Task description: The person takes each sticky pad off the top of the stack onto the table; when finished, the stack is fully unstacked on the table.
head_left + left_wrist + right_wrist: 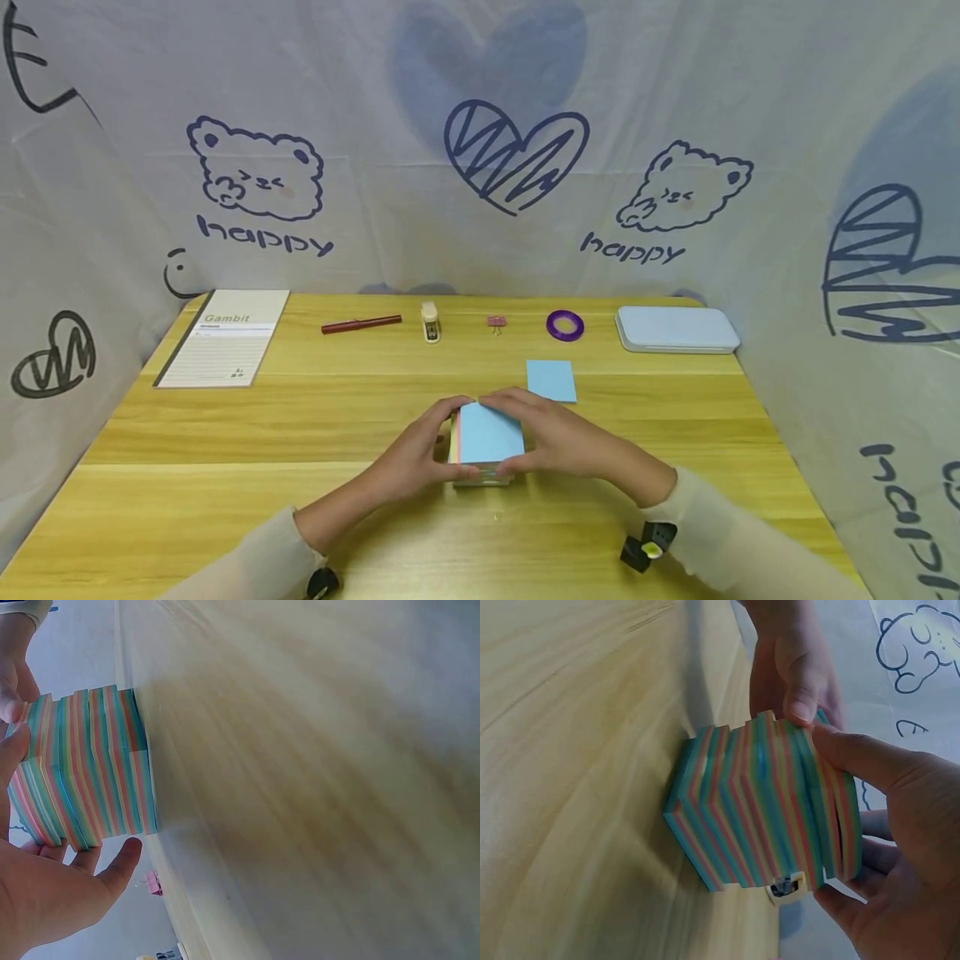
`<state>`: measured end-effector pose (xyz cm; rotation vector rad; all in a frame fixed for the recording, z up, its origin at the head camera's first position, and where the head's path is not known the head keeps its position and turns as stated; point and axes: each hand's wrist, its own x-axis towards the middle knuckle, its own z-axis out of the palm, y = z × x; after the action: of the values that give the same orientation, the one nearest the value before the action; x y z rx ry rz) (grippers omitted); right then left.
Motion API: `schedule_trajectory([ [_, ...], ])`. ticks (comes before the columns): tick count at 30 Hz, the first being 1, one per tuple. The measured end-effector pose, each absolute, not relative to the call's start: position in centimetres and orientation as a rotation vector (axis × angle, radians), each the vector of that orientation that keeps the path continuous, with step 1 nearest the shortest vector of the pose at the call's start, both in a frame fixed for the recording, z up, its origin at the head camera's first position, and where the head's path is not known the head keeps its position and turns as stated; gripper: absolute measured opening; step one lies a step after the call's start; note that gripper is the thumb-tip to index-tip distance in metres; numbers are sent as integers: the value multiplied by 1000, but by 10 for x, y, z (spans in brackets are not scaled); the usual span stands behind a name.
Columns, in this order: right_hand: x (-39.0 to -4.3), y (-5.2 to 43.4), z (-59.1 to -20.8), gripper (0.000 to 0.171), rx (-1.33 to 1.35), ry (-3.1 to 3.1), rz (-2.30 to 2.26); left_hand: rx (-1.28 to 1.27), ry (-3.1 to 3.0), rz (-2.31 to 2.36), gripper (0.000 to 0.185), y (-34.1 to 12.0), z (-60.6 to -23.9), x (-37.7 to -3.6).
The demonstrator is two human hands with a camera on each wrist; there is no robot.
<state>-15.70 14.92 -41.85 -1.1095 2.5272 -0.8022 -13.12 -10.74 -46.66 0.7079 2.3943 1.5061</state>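
Note:
A thick block of sticky notes (486, 435) in pink, yellow, green and blue layers stands on the wooden table (225, 500), its top sheet blue. My left hand (435, 442) grips its left side, fingers on the far edge and thumb at the near edge. My right hand (551, 437) grips the right side, fingertips on the far top corner. In the left wrist view the block (90, 772) shows stepped, shifted layers beside my left hand (45, 892). The right wrist view shows the block (757, 810) between my right hand (885, 825) and the left fingers. One loose blue note (551, 381) lies just beyond.
Along the table's far edge lie a lined notebook (225, 337), a red pen (362, 324), a small white bottle (430, 322), a pink binder clip (496, 322), a purple tape ring (565, 325) and a light blue case (677, 328). Printed cloth walls close three sides.

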Motion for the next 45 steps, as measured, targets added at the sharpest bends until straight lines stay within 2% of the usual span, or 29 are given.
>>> schedule_trajectory([
  [16, -156, 149, -421, 82, -1153, 2568, -811, 700, 2395, 1496, 85, -107, -467, -132],
  [25, -160, 156, -413, 82, -1132, 2567, -809, 689, 2417, 1485, 93, -106, -466, -131],
  [36, -175, 192, -410, 82, -996, 2593, -904, 700, 2439, 1456, 88, -106, -465, -131],
  [45, -201, 237, -425, 85, -799, 2674, -926, 693, 2444, 1457, 88, -105, -466, -131],
])
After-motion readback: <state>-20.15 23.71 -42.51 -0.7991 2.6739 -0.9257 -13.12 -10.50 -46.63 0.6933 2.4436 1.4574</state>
